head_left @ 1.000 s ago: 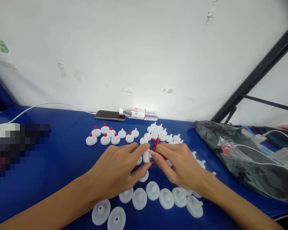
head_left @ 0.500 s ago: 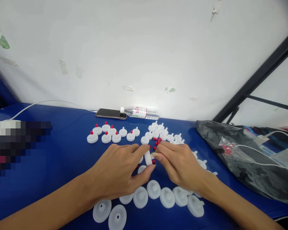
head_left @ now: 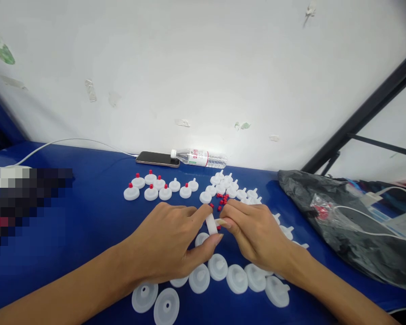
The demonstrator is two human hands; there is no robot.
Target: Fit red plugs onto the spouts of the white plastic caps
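My left hand (head_left: 171, 241) grips a white round cap with a nozzle (head_left: 211, 224) by its rim, thumb below and fingers above. The cap is turned on its side, its nozzle towards the right. My right hand (head_left: 257, 232) is closed at that nozzle, with thumb and fingers pinched around its end. Whether a red piece sits inside this pinch is hidden. Just beyond the hands lie several small red caps (head_left: 225, 199). Closer to me, several loose white caps (head_left: 237, 279) lie with their hollow undersides showing.
At the back left stand white caps, most with red tips (head_left: 151, 193). More white nozzle caps (head_left: 228, 181) cluster behind my right hand. A phone (head_left: 157, 159) and a water bottle (head_left: 201, 158) lie by the wall. On the right rests a black plastic bag (head_left: 307, 216).
The view has shifted slightly. Both hands keep their hold on the white cap, with only slight movement of the fingers at the nozzle.
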